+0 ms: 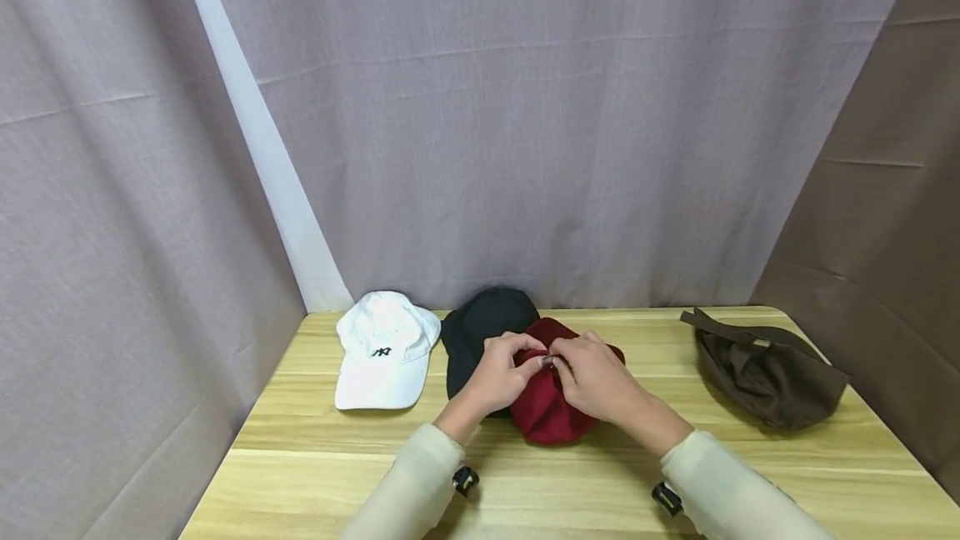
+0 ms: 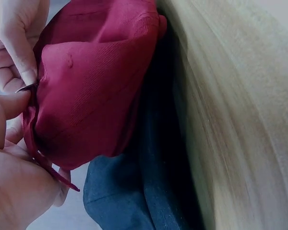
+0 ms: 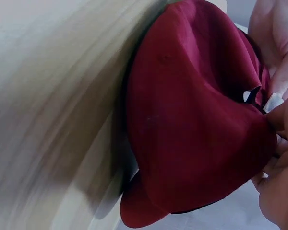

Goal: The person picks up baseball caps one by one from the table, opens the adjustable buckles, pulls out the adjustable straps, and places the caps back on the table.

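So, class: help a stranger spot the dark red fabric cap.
At the back of the pale wooden table lies a black fabric cap. Partly hiding it is the dark red fabric cap, the only one the left hand and right hand pinch.

We see a matt, finely ribbed red cloth cap (image 2: 86,105), its shiny metallic clasp (image 3: 273,102), and a smooth wood-grained worktop (image 1: 300,473).

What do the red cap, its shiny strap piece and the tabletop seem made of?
Red cap: matte woven fabric, perhaps cotton; fine ribbing and soft folds. Shiny strap piece: likely metal; silvery glint. Tabletop: smooth wood or wood-look laminate; streaky grain.
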Demonstrator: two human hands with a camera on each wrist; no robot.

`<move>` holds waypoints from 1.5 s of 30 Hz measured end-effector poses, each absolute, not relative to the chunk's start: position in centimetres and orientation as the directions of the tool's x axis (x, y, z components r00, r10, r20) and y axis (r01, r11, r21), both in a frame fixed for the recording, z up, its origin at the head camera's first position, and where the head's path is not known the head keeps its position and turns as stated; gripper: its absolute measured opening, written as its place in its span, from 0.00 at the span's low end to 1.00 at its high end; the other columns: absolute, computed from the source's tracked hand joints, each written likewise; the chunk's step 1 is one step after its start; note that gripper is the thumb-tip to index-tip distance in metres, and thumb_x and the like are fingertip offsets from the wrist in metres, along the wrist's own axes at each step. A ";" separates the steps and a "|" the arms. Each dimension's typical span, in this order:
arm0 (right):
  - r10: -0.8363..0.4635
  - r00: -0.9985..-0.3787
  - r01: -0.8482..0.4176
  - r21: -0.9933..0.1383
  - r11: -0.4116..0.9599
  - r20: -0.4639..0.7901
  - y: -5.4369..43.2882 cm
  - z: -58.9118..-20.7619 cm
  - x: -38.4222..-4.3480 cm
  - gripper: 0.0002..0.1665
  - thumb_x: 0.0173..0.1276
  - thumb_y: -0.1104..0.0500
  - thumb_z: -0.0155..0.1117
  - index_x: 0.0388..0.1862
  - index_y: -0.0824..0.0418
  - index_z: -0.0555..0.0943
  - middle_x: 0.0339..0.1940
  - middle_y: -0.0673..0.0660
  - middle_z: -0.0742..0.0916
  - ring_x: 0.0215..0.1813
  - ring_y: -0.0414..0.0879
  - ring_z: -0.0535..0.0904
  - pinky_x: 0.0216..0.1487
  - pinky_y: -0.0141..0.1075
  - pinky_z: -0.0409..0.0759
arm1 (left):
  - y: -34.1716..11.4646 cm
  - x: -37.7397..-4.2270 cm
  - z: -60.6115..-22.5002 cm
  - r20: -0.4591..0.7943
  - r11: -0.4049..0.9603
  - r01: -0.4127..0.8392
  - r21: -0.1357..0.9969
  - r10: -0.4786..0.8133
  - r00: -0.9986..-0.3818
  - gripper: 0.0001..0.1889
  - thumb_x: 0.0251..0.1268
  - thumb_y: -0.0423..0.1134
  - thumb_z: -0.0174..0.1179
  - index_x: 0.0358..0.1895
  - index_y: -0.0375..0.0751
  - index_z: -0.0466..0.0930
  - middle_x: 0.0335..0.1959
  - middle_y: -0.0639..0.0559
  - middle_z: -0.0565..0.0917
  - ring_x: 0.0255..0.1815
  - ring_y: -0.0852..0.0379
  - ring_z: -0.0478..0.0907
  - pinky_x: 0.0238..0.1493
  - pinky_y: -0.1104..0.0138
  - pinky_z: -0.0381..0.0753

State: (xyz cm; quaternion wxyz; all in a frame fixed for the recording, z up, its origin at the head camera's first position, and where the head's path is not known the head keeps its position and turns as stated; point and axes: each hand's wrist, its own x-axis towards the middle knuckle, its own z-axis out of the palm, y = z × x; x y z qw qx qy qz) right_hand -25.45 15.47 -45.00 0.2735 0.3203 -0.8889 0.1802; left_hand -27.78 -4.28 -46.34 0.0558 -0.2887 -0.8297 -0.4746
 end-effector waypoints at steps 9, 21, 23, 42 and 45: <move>-0.491 -0.684 -0.665 -0.183 0.724 0.540 15.3 -44.1 -25.3 0.11 0.69 0.69 0.65 0.29 0.56 0.82 0.21 0.42 0.80 0.30 0.40 0.76 0.41 0.40 0.76 | -4.6 -27.8 -46.2 0.355 0.375 0.522 0.766 0.431 -0.830 0.08 0.76 0.37 0.64 0.49 0.42 0.90 0.49 0.48 0.91 0.60 0.49 0.81 0.77 0.44 0.57; -0.419 -0.733 -0.604 -0.230 0.763 0.535 15.4 -43.4 -25.7 0.06 0.71 0.65 0.64 0.37 0.57 0.86 0.28 0.48 0.89 0.32 0.43 0.79 0.36 0.39 0.77 | -4.7 -28.0 -45.5 0.560 0.493 0.729 0.475 0.470 -0.683 0.15 0.67 0.37 0.65 0.56 0.46 0.85 0.53 0.52 0.89 0.59 0.51 0.80 0.67 0.50 0.68; -0.408 -0.749 -0.593 -0.251 0.765 0.522 15.4 -43.4 -25.7 0.05 0.71 0.65 0.65 0.36 0.56 0.85 0.29 0.48 0.89 0.32 0.44 0.80 0.37 0.40 0.78 | -4.7 -27.8 -45.3 0.578 0.560 0.751 0.349 0.502 -0.643 0.17 0.65 0.40 0.67 0.56 0.48 0.85 0.54 0.54 0.88 0.61 0.52 0.80 0.66 0.50 0.70; -0.368 -0.822 -0.533 -0.363 0.764 0.435 15.2 -43.7 -26.0 0.09 0.73 0.65 0.63 0.32 0.54 0.84 0.26 0.48 0.87 0.30 0.40 0.77 0.34 0.35 0.74 | -3.3 -27.7 -45.4 0.650 0.716 0.693 -0.081 0.565 -0.508 0.05 0.74 0.45 0.69 0.39 0.52 0.90 0.36 0.61 0.93 0.45 0.60 0.89 0.55 0.60 0.77; -0.361 -0.843 -0.521 -0.435 0.734 0.399 15.5 -43.7 -26.2 0.10 0.74 0.66 0.63 0.33 0.55 0.84 0.26 0.48 0.86 0.28 0.37 0.75 0.32 0.32 0.72 | -3.3 -27.7 -45.5 0.655 0.703 0.707 -0.074 0.569 -0.497 0.05 0.75 0.44 0.68 0.40 0.51 0.90 0.36 0.60 0.93 0.44 0.60 0.89 0.56 0.60 0.77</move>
